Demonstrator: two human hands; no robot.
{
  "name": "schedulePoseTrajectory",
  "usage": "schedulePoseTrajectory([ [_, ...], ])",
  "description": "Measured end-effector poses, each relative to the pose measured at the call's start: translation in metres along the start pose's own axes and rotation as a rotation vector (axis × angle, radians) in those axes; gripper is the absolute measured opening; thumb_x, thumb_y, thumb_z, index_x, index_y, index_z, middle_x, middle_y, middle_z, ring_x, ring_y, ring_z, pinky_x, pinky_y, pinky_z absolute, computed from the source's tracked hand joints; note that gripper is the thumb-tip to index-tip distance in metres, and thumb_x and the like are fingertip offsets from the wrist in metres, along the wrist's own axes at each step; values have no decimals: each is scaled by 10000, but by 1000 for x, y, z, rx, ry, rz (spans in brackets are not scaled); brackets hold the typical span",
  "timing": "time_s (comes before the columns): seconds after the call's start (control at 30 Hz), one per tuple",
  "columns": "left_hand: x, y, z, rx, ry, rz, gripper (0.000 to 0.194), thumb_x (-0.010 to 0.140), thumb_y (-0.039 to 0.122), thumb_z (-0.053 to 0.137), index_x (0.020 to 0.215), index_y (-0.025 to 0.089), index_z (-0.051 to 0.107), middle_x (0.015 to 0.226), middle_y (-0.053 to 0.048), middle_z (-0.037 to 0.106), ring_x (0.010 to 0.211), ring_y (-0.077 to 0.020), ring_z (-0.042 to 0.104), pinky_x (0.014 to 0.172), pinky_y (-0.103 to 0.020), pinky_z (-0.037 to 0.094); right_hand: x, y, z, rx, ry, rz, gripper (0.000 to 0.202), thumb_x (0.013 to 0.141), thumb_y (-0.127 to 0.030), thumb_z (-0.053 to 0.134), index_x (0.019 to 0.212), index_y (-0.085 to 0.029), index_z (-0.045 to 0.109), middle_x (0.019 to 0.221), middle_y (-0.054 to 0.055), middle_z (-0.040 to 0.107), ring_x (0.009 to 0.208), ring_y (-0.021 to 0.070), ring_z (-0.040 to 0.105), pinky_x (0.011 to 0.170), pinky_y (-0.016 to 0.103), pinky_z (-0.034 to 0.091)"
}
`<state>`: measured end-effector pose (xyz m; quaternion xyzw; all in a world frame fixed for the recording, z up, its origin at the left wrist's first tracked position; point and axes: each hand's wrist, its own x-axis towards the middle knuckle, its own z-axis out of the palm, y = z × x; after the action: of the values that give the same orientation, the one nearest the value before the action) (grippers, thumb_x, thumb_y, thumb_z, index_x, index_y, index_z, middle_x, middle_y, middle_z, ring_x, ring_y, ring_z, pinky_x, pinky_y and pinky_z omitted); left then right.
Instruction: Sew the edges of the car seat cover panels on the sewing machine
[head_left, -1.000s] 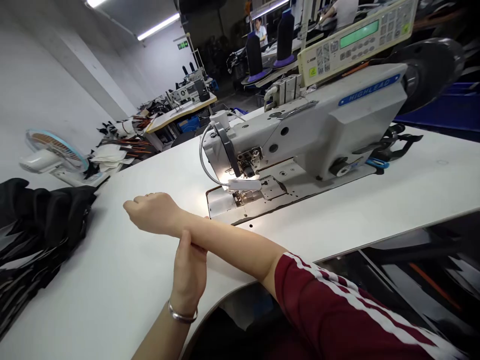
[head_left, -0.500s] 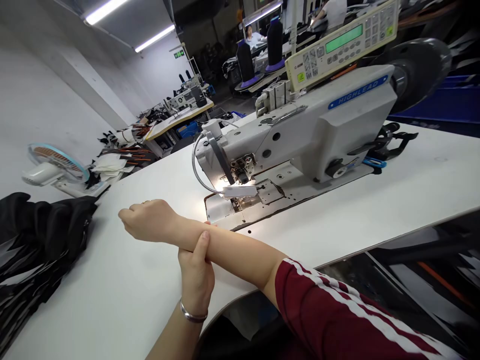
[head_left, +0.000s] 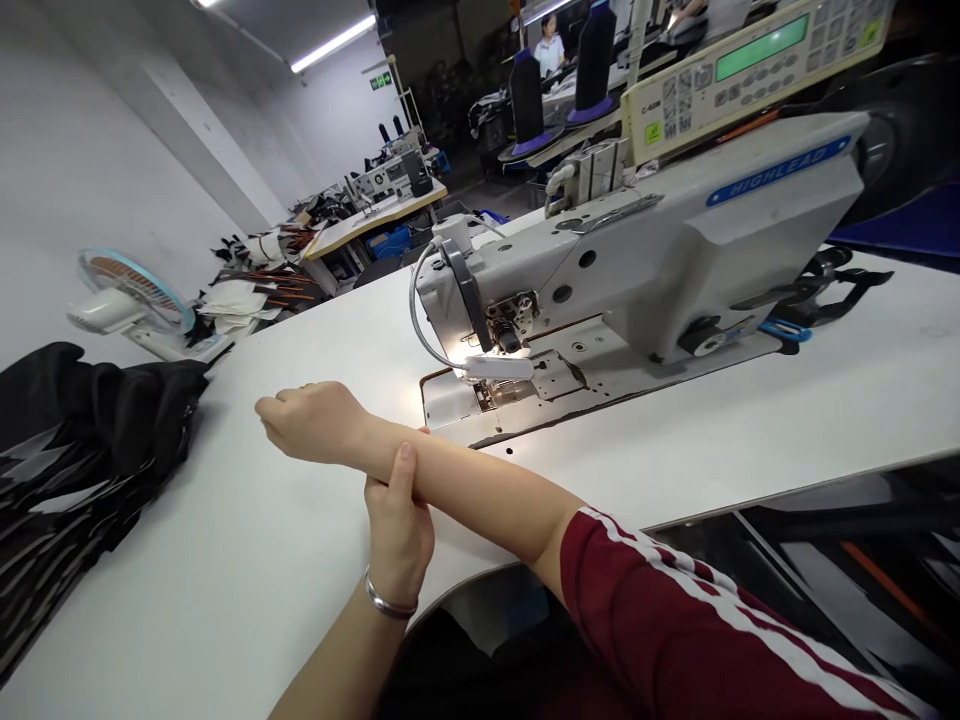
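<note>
My right arm stretches across the white table, and my right hand [head_left: 313, 424] is curled into a fist at its far end. No object sticks out of the fist. My left hand [head_left: 399, 525], below it, wraps around my right forearm [head_left: 465, 482] near the wrist, thumb on top; most of its fingers are hidden underneath. A silver bangle [head_left: 386, 598] circles my left wrist. Just beyond my arm stands a grey sewing machine [head_left: 660, 250], its lamp [head_left: 499, 369] lit above the needle plate. Neither hand touches the machine.
Black fabric pieces [head_left: 97, 430] are piled at the left edge of the white tabletop [head_left: 225, 560]. Behind them is a fan [head_left: 131, 295]. A control panel [head_left: 757, 75] sits on the machine, near black thread cones [head_left: 526, 100]. A person [head_left: 550, 50] works in the background.
The view has shifted, so the machine sits further right and slightly higher in the picture. My left hand keeps its hold on my right forearm, and my right fist stays closed.
</note>
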<state>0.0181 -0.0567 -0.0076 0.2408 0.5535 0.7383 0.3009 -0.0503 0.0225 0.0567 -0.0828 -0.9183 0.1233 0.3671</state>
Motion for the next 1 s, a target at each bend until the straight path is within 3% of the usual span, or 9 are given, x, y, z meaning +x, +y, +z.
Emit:
schedulePoseTrajectory([
  [0.2,-15,-21,0,1,-130,-67,681,688,361,847,1280,199,553,1231,-106,646,1168,-294,592,957,-396,516,-1,6,-5,34,-41,75,216,978,-218,381,949,-183,592,878,4,663,728,160,587,528,285,268],
  [0.33,-25,-34,0,-7,-235,-149,725,706,345,838,1332,196,503,1192,-126,656,1138,-310,608,933,-420,533,0,11,-4,36,-56,114,211,977,-214,384,944,-185,591,883,7,662,741,153,578,534,278,269],
  [0.5,-27,-37,-1,-11,-240,-166,775,707,324,845,1368,210,458,1210,-123,649,1147,-303,603,946,-425,529,1,16,-1,90,-60,130,213,982,-235,378,937,-188,581,907,-4,666,732,143,564,538,278,279],
  [0.63,-24,-35,-2,-14,-200,-155,643,749,386,808,1295,187,534,1220,-120,648,1177,-309,587,973,-436,518,1,19,-1,69,-70,147,197,976,-232,385,930,-194,574,921,-10,668,744,150,568,546,280,272],
  [0.77,-19,-33,-4,-3,-214,-168,632,731,443,814,1260,193,575,1230,-116,649,1188,-320,581,973,-436,513,2,23,-4,122,-60,158,213,975,-248,375,920,-200,575,922,-9,671,754,151,571,556,281,273],
  [0.9,-6,-23,-6,-35,-187,-178,603,828,642,635,1228,192,603,1285,-128,620,1268,-307,523,992,-409,496,4,24,-9,363,-40,248,172,936,-271,437,922,-223,601,893,-25,679,799,145,581,623,263,334],
  [1.0,3,-14,-10,-22,-170,-97,601,840,672,597,1205,195,609,1286,-131,616,1257,-294,528,984,-397,494,5,21,-14,593,-22,319,127,896,-280,508,916,-235,625,867,-44,676,809,128,582,695,242,383],
])
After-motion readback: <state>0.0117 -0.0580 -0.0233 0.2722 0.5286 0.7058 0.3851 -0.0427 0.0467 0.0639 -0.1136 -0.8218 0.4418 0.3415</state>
